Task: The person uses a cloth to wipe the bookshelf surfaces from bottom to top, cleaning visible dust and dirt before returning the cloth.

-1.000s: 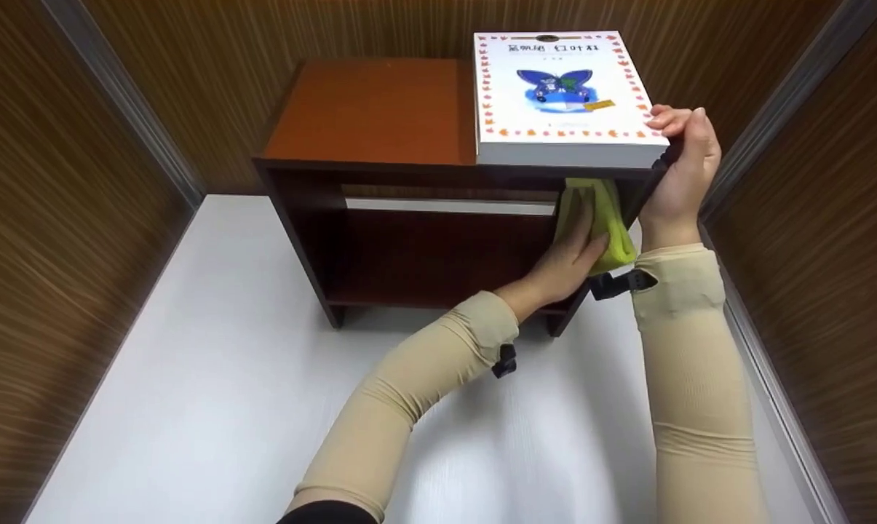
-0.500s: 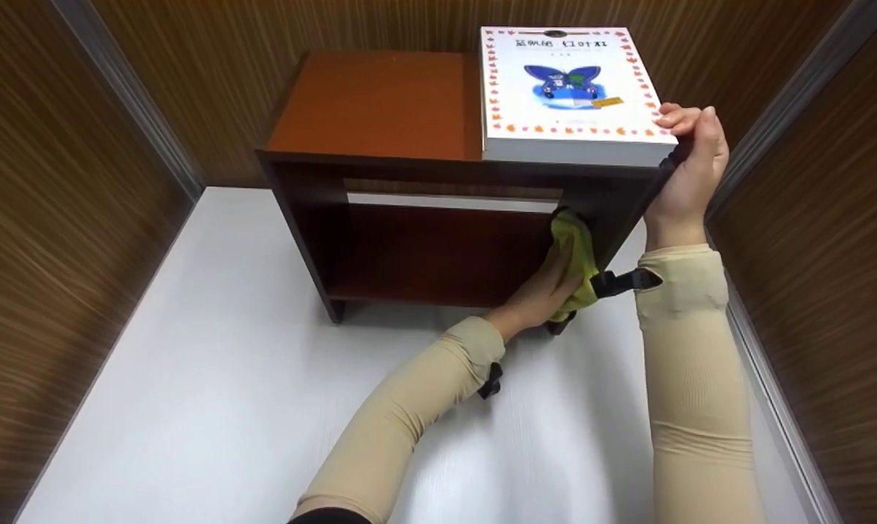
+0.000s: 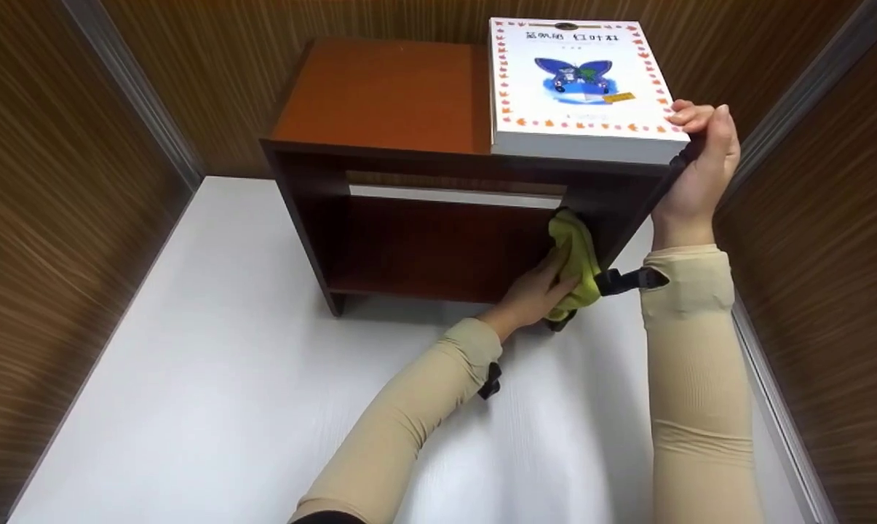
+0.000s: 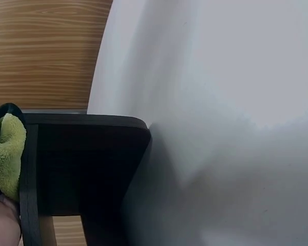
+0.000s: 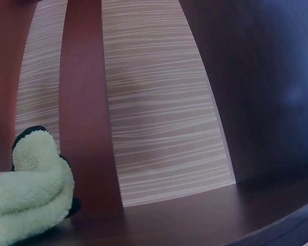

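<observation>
My left hand (image 3: 531,295) holds a yellow-green cloth (image 3: 575,255) with dark edging inside a small brown two-tier shelf (image 3: 387,94). The cloth lies against the inner face of the right side panel, near the front of the lower board. In the left wrist view, the bunched cloth (image 4: 7,154) sits beside the panel's dark edge. My right hand (image 3: 700,171) grips the shelf's upper right edge, its fingertips at the right edge of a thick white book (image 3: 576,80). That book, with a butterfly on its cover, lies flat on the shelf top. Some left fingers are hidden by the cloth.
The shelf stands on a white surface (image 3: 212,378). Wood-grain walls (image 3: 67,218) enclose it on the left, at the back and on the right. The right forearm passes close to the right wall (image 3: 831,276).
The left hand and cloth have moved down the inner right panel from near the top to the lower board. The right hand keeps its hold, and the whole view has shifted slightly.
</observation>
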`<state>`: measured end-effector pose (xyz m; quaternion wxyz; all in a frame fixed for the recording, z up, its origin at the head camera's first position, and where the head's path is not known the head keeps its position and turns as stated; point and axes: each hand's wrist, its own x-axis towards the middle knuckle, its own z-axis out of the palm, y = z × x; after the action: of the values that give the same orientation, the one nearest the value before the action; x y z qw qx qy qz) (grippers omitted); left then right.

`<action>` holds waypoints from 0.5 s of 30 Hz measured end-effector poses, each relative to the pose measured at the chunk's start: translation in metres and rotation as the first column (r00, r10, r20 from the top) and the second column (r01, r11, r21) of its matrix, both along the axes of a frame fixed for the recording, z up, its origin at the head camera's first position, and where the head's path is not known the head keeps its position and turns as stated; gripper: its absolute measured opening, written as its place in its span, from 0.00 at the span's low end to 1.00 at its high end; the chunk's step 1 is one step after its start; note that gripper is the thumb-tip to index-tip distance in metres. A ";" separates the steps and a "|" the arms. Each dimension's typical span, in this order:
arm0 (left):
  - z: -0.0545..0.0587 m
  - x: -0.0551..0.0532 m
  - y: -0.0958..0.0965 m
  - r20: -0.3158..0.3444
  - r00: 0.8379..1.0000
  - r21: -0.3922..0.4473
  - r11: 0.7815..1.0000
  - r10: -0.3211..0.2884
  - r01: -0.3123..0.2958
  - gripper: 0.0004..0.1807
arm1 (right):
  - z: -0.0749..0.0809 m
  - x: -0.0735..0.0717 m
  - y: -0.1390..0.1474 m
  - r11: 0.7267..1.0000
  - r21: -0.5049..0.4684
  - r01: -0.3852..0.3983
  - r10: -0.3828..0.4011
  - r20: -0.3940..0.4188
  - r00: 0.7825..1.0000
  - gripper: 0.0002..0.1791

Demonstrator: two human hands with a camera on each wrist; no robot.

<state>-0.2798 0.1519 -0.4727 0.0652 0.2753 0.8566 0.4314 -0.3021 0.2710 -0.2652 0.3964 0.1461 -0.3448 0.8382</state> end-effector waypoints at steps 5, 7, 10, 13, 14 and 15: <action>0.000 0.000 -0.001 -0.012 1.000 -0.003 1.000 0.004 -0.004 0.35 | 0.000 0.000 0.000 1.000 -0.003 -0.005 0.005 0.007 1.000 0.26; -0.001 0.000 -0.001 -0.025 1.000 -0.006 1.000 0.002 -0.003 0.35 | 0.001 0.001 0.001 1.000 -0.014 -0.012 0.012 0.021 1.000 0.26; -0.002 0.001 -0.001 -0.036 0.999 -0.009 1.000 -0.001 0.001 0.35 | 0.001 0.001 0.002 0.999 -0.031 -0.027 0.028 0.040 0.999 0.26; -0.003 0.001 -0.002 -0.032 0.999 -0.007 1.000 -0.005 0.005 0.35 | 0.003 0.002 0.002 0.996 -0.069 -0.051 0.056 0.071 0.996 0.26; -0.003 0.001 -0.002 -0.029 1.000 -0.005 1.000 -0.006 0.006 0.35 | 0.003 0.002 0.002 0.996 -0.069 -0.052 0.057 0.074 0.996 0.26; -0.003 0.001 -0.002 -0.025 1.000 -0.004 1.000 -0.009 0.009 0.36 | 0.003 0.002 0.002 0.995 -0.078 -0.055 0.061 0.083 0.995 0.26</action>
<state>-0.2792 0.1495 -0.4757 0.0568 0.2844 0.8570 0.4260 -0.3002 0.2730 -0.2622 0.3620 0.1051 -0.3251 0.8673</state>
